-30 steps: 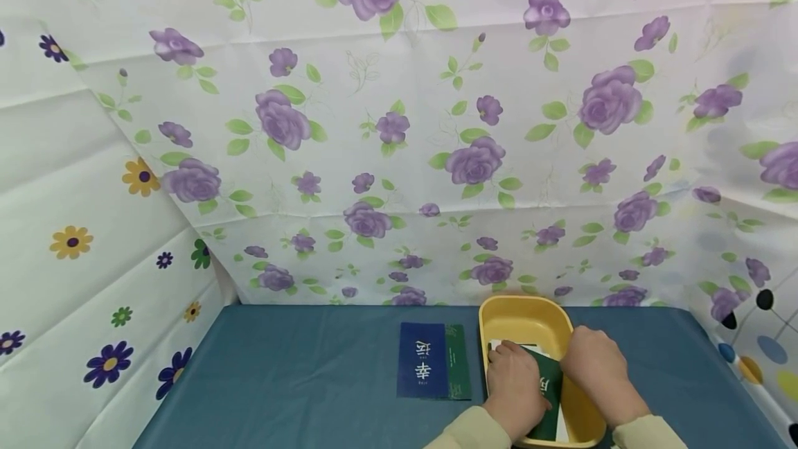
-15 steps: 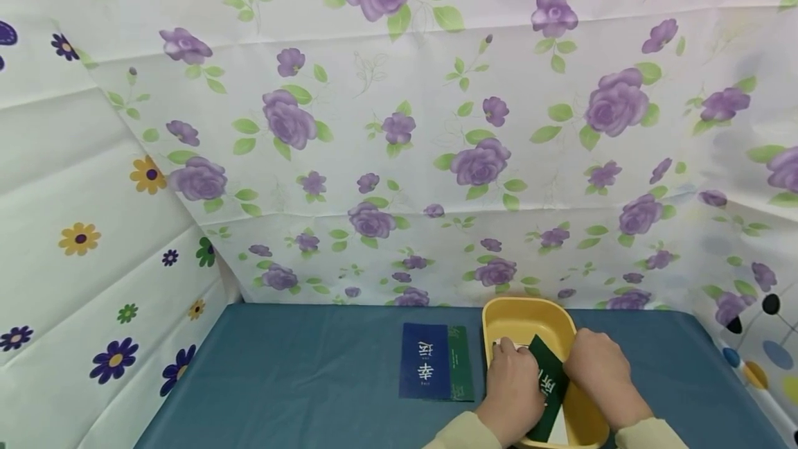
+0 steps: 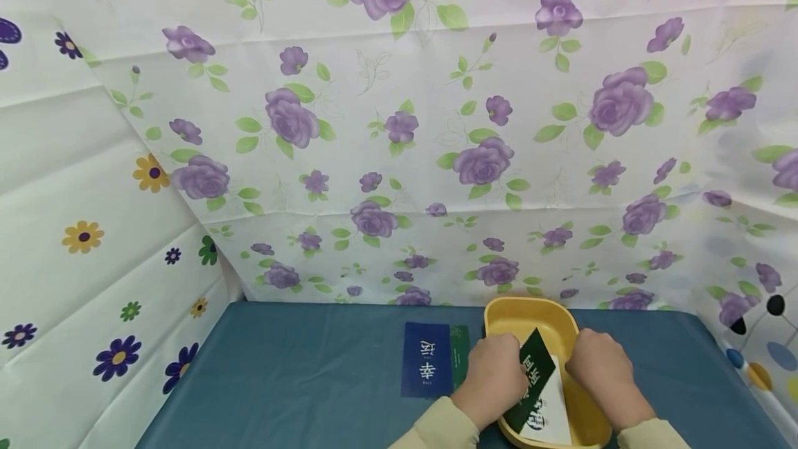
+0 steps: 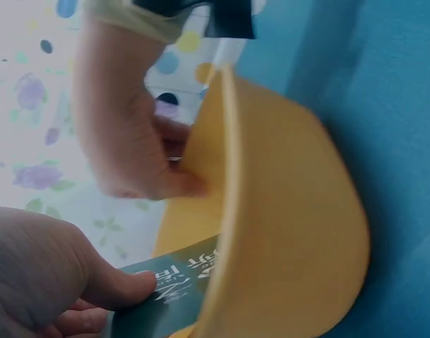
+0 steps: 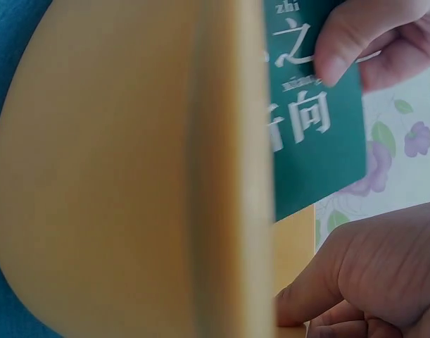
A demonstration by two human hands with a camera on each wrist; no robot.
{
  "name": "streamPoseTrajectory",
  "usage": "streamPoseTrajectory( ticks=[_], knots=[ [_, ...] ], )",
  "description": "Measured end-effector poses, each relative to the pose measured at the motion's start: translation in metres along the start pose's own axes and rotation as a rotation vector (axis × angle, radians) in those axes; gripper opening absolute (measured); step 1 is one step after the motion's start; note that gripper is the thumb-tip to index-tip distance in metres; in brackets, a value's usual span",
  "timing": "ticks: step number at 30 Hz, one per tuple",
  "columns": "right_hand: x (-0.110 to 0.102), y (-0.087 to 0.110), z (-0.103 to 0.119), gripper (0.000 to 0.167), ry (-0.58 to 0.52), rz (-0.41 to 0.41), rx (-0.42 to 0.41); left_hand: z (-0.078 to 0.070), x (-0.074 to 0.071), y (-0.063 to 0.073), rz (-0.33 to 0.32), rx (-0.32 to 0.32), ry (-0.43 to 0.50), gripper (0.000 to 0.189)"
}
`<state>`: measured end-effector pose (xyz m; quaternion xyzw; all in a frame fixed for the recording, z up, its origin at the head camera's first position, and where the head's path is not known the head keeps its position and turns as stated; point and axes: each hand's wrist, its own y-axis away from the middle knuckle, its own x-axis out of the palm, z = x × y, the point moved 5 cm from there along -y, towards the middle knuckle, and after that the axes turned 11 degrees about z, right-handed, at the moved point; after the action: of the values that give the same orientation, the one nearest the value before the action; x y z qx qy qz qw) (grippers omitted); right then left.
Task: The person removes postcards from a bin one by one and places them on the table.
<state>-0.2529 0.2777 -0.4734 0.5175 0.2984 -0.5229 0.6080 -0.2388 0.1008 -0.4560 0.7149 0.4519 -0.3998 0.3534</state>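
Note:
My left hand [image 3: 491, 374] pinches a dark green card [image 3: 537, 359] with white characters between thumb and fingers, holding it tilted over a yellow plastic bin [image 3: 589, 416]. In the left wrist view the thumb lies on the face of the green card [image 4: 174, 287]. Beneath it, a white card [image 3: 557, 400] with dark characters lies inside the bin. My right hand [image 3: 601, 374] grips the bin's right rim, fingers curled; in the right wrist view this hand [image 5: 373, 271] is low, beside the near wall of the bin [image 5: 123, 162].
Left of the bin, a blue card [image 3: 427, 360] with white characters lies on the blue-green tabletop [image 3: 312, 380], partly over a green card [image 3: 459, 348]. A white sheet with purple flowers [image 3: 374, 220] hangs behind the table, and another patterned sheet [image 3: 62, 296] at the left.
The left hand has lifted the green card, turned it and drawn it leftward, uncovering more of the white card in the bin. The right hand has stayed at the rim.

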Motion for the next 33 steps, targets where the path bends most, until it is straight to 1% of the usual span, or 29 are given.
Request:
streamPoseTrajectory(
  ticks=[2,5,8,10,13,15,17,19,21,25,29,33],
  knots=[
    [0.001,0.0,-0.001,0.011,0.002,0.004,0.006,0.005,-0.007,0.001,-0.011,0.008,0.08,0.017],
    [0.002,0.001,-0.001,0.012,0.001,0.035,0.022,0.012,-0.017,0.002,-0.036,0.021,0.172,0.016],
    [0.003,0.002,-0.001,0.012,-0.004,0.069,0.042,0.018,-0.028,0.004,-0.069,0.029,0.26,0.013],
    [0.004,0.002,-0.002,0.012,-0.001,0.075,0.05,0.023,-0.035,0.005,-0.098,0.027,0.328,0.01],
    [0.004,0.002,-0.002,0.014,0.004,0.08,0.055,0.033,-0.045,0.006,-0.134,0.015,0.441,0.001],
    [0.003,0.002,-0.003,0.014,0.004,0.084,0.053,0.041,-0.05,0.007,-0.158,0.01,0.497,0.004],
    [0.003,0.002,-0.003,0.014,0.005,0.08,0.047,0.05,-0.057,0.008,-0.189,0.008,0.532,0.005],
    [0.003,0.001,-0.002,0.013,0.006,0.075,0.042,0.06,-0.063,0.008,-0.225,0.006,0.54,0.003],
    [0.002,0.001,-0.002,0.012,0.005,0.067,0.039,0.07,-0.069,0.009,-0.263,0.006,0.536,0.007],
    [0.001,0.001,0.0,0.012,0.003,0.064,0.04,0.091,-0.079,0.012,-0.319,-0.023,0.513,0.012],
    [0.001,0.001,0.001,0.013,0.005,0.064,0.043,0.111,-0.084,0.016,-0.379,-0.064,0.478,0.011],
    [0.002,0.0,0.001,0.013,0.008,0.055,0.04,0.131,-0.086,0.021,-0.434,-0.104,0.455,0.013]
  ],
)
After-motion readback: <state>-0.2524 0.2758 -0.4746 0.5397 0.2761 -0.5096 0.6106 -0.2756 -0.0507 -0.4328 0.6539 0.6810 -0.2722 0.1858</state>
